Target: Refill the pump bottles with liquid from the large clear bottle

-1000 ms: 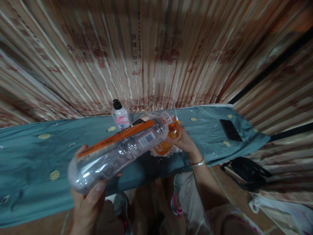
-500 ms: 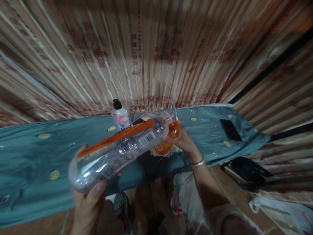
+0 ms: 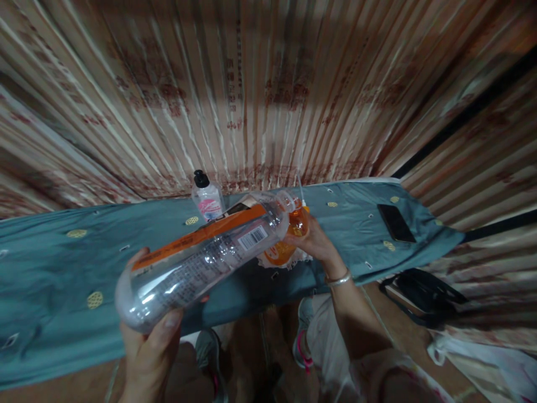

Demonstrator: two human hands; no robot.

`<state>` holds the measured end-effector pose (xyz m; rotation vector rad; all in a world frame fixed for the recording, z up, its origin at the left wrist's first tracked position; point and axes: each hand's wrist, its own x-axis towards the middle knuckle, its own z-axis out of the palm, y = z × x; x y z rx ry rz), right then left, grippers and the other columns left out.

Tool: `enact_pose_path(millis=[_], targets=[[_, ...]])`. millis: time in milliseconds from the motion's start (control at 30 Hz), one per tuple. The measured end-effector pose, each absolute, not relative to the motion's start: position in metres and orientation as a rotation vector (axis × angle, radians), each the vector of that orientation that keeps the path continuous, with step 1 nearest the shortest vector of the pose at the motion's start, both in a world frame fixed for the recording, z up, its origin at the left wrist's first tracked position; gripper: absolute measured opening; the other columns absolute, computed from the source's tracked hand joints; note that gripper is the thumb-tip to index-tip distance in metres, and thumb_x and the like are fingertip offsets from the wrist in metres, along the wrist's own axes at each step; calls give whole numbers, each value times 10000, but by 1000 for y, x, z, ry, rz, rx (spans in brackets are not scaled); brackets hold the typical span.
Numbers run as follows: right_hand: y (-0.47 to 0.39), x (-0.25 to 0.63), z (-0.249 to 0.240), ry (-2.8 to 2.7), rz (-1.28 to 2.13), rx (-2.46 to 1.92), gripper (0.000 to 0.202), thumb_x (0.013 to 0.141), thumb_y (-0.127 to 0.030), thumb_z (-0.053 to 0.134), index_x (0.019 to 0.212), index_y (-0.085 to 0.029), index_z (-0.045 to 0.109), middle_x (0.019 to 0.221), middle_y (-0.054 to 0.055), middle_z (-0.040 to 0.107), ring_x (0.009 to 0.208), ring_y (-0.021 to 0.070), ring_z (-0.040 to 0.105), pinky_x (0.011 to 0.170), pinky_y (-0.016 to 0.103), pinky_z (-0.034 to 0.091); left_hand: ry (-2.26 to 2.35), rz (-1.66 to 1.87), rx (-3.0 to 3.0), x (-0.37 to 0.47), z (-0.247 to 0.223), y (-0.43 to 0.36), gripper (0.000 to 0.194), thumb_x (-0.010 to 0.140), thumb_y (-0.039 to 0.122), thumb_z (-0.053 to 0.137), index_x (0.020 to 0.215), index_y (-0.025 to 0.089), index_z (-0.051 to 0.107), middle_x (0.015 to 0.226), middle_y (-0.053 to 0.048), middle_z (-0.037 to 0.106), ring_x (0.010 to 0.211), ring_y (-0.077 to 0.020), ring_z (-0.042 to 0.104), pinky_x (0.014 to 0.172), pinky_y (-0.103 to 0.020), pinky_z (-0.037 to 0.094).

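My left hand is closed round the base of a large clear plastic bottle with an orange-edged label and a barcode. The bottle is tilted, its open neck pointing right and its base towards me. At its mouth is the neck of a smaller bottle of orange colour; whether the two necks touch I cannot tell. My right hand, with a silver bangle at the wrist, grips the orange bottle near its top. A crumpled whitish sheet shows under the orange bottle, which partly hides it.
A clear pump-top bottle with a pink label stands behind the large bottle. On the green cloth at the right lies a dark phone. A black bag rests on the floor at the right. Pleated curtains hang behind and beside the table.
The base of the large bottle has shifted very slightly to the left. Both hands keep their grips, and the rest looks the same.
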<state>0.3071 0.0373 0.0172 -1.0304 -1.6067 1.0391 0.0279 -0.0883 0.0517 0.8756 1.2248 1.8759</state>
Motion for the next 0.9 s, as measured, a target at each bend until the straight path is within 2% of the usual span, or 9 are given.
enact_pose_path(millis=[233, 467, 567, 700, 900], targets=[[38, 308, 17, -1612, 1023, -1037, 819, 654, -666, 916, 1295, -252, 620, 1296, 105, 744, 1221, 326, 709, 1116, 490, 541, 1185, 1911, 872, 30, 53, -88, 842, 465, 299, 964, 1279, 314, 749, 1228, -69, 659, 1017, -273, 661, 568, -273, 647], [38, 308, 16, -1609, 1042, -1050, 809, 652, -672, 910, 1287, -261, 622, 1298, 99, 744, 1215, 326, 709, 1089, 481, 552, 1189, 1936, 845, 33, 54, -88, 851, 430, 295, 972, 1255, 300, 764, 1215, -32, 700, 1031, -236, 685, 767, -261, 657], [38, 307, 17, -1586, 1050, -1040, 808, 637, -689, 910, 1264, -265, 627, 1258, 95, 754, 1189, 326, 719, 1082, 483, 557, 1194, 1912, 851, 33, 55, -89, 846, 467, 300, 961, 1285, 311, 747, 1227, -38, 699, 967, -226, 690, 712, -268, 665], [38, 306, 18, -1575, 1073, -1040, 826, 622, -715, 906, 1266, -283, 625, 1254, 82, 758, 1191, 323, 721, 1085, 482, 565, 1226, 1887, 869, 32, 56, -90, 818, 483, 317, 956, 1273, 318, 745, 1251, -69, 689, 968, -273, 685, 542, -268, 638], [38, 307, 18, -1582, 1062, -1040, 807, 639, -682, 915, 1263, -258, 628, 1281, 97, 750, 1218, 324, 712, 1107, 478, 554, 1210, 1885, 886, 31, 54, -88, 780, 475, 316, 959, 1230, 296, 765, 1179, -79, 682, 943, -275, 673, 542, -288, 650]])
